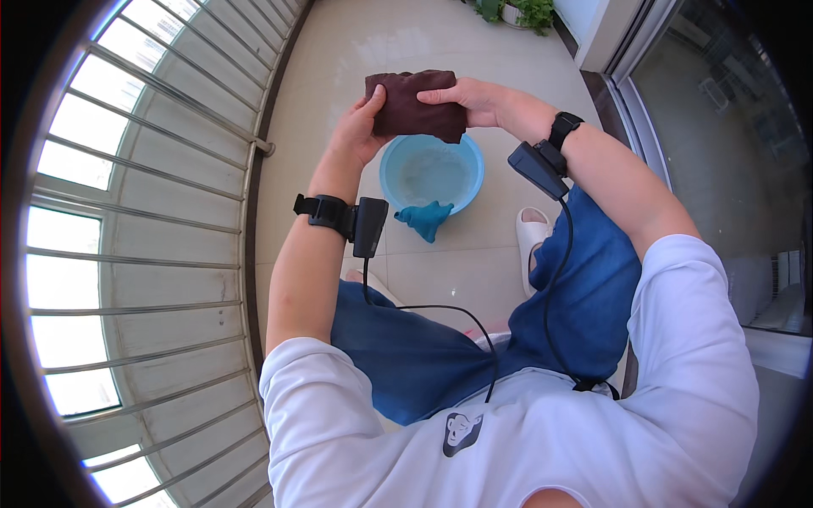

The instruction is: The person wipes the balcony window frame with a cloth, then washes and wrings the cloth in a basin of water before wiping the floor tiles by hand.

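Observation:
A dark brown cloth (416, 105), folded into a rough rectangle, is stretched between both hands above the far rim of a light blue plastic basin (389, 168). My left hand (361, 127) grips its left edge, thumb on top. On the opposite side, my right hand (473, 101) pinches the right edge, the thumb lying across the fabric and the other fingers behind it. Cloudy water (437, 174) fills part of the basin. Over the near rim hangs a teal cloth (427, 220), its lower end outside. The cloth hides the basin's far edge.
Metal railing bars (159, 254) run along the left wall. At the right stands a sliding glass door (718, 127). A potted plant (517, 14) sits at the far end of the tiled floor (317, 95). Cables (444, 307) trail from devices strapped to both forearms.

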`<state>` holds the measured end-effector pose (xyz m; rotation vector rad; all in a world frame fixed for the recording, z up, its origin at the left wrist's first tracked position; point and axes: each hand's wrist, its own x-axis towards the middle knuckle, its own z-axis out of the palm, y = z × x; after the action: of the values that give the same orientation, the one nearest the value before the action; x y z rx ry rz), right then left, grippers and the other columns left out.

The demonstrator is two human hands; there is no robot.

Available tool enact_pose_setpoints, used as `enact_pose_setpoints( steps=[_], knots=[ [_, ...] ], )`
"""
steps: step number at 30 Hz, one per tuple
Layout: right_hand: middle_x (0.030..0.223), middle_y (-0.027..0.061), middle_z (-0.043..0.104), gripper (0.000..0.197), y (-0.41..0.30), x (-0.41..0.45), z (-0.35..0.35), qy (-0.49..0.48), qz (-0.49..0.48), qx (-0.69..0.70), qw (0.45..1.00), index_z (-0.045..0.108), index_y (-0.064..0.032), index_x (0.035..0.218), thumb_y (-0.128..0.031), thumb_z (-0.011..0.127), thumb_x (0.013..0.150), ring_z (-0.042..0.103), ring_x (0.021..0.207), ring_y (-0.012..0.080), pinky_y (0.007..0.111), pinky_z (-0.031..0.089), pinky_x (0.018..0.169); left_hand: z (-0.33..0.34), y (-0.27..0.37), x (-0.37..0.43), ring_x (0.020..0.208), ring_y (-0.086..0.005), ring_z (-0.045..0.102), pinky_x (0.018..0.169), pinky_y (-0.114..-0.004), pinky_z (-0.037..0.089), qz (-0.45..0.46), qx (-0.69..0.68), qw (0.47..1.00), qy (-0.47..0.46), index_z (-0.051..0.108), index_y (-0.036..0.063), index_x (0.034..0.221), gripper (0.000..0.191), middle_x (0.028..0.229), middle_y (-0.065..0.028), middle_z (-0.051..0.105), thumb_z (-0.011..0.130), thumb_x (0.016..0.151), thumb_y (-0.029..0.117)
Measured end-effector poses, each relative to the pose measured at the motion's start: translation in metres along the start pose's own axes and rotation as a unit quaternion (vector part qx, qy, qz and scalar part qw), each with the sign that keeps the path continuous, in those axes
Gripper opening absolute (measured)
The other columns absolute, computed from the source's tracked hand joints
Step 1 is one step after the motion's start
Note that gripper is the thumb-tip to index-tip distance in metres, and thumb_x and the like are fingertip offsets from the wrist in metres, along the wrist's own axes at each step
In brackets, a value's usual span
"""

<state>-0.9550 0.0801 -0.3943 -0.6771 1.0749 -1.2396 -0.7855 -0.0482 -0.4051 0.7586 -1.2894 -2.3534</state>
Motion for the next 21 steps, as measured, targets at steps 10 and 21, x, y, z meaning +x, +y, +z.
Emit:
enact_pose_setpoints(
  steps=[10, 21],
  knots=[
    [0.108, 0.0117, 0.065, 0.039, 0.082, 0.044, -0.151, 0.240, 0.129, -0.103, 0.957, 0.057, -0.0021, 0.119, -0.019, 0.069, 0.086, 0.064, 0.093, 0.0215, 0.036, 0.053, 0.082, 0.003, -0.170, 0.115, 0.112, -0.0269, 0.057, 0.097, -0.046, 0.046, -0.114, -0.102, 0.984, 0.094, 0.049, 0.0039, 0.125, 0.046, 0.123, -0.0116, 0.058, 0.063, 0.091, 0.031],
    [0.119, 0.0179, 0.058, 0.058, 0.226, 0.036, -0.213, 0.501, 0.173, -0.309, 0.790, 0.046, -0.0009, 0.128, -0.021, 0.074, 0.081, 0.061, 0.103, 0.0262, 0.036, 0.052, 0.083, -0.007, -0.323, 0.164, 0.093, -0.0251, 0.064, 0.084, -0.039, 0.054, -0.180, -0.038, 0.966, 0.183, 0.052, -0.0014, 0.119, 0.040, 0.109, -0.0121, 0.063, 0.064, 0.091, 0.024]
  ],
)
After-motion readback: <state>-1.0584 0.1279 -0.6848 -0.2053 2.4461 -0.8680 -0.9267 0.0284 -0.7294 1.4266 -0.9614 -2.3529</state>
